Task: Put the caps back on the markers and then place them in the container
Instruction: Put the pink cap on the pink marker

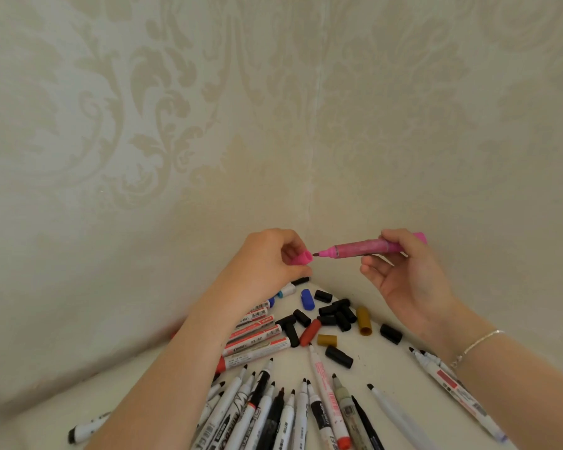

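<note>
Pinching the pink cap [300,258], your left grip [270,254] holds it just before the tip of the pink marker [361,249], clasped by your right grip [403,271]. Both are light, stiff, smooth plastic; hold mid-barrel.

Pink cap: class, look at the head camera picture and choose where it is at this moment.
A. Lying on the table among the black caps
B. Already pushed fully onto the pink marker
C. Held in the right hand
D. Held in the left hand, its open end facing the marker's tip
D: the left hand holds the pink cap just short of the bare tip of the pink marker, which the right hand holds.
</note>
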The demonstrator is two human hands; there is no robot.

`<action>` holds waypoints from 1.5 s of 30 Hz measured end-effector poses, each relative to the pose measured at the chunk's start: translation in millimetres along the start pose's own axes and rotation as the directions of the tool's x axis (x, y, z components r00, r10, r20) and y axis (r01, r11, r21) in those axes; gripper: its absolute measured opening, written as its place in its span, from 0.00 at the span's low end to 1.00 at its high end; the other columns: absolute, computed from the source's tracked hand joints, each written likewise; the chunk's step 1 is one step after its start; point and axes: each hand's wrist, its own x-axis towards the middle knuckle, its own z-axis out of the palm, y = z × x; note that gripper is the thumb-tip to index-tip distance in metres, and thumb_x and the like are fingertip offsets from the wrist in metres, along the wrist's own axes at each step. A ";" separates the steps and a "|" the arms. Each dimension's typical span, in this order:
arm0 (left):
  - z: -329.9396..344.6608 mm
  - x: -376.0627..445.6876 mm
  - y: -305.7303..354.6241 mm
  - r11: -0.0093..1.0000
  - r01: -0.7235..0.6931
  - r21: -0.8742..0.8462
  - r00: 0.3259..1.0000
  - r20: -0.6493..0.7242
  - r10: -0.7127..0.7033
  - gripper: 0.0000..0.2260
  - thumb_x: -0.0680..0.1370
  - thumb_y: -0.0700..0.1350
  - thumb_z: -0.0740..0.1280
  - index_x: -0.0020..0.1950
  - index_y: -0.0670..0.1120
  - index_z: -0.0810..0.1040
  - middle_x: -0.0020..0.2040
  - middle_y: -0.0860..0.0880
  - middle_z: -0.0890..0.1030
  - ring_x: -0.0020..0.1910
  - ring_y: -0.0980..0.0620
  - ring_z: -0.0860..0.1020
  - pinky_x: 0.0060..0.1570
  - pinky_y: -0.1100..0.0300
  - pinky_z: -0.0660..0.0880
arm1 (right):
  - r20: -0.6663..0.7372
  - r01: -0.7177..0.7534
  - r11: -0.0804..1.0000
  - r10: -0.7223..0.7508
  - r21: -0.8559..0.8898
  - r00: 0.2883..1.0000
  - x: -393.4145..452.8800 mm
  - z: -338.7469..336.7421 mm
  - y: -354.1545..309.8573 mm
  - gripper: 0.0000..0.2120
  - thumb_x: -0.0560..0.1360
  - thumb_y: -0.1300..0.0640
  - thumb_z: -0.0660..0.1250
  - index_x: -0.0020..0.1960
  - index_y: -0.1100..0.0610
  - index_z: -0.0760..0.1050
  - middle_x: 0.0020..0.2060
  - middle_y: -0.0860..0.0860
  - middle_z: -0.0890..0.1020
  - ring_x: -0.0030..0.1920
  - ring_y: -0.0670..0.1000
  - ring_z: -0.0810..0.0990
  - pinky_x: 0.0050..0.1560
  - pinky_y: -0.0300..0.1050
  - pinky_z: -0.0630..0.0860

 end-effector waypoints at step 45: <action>12.0 -0.3 -3.2 0.711 0.233 -0.663 0.964 0.255 -0.078 0.15 0.81 0.49 0.61 0.42 0.40 0.75 0.23 0.51 0.65 0.19 0.55 0.59 0.20 0.64 0.58 | 0.238 -0.117 0.779 0.326 -0.616 0.915 -8.6 10.5 -24.2 0.15 0.67 0.60 0.72 0.52 0.62 0.81 0.43 0.62 0.84 0.27 0.50 0.79 0.27 0.37 0.77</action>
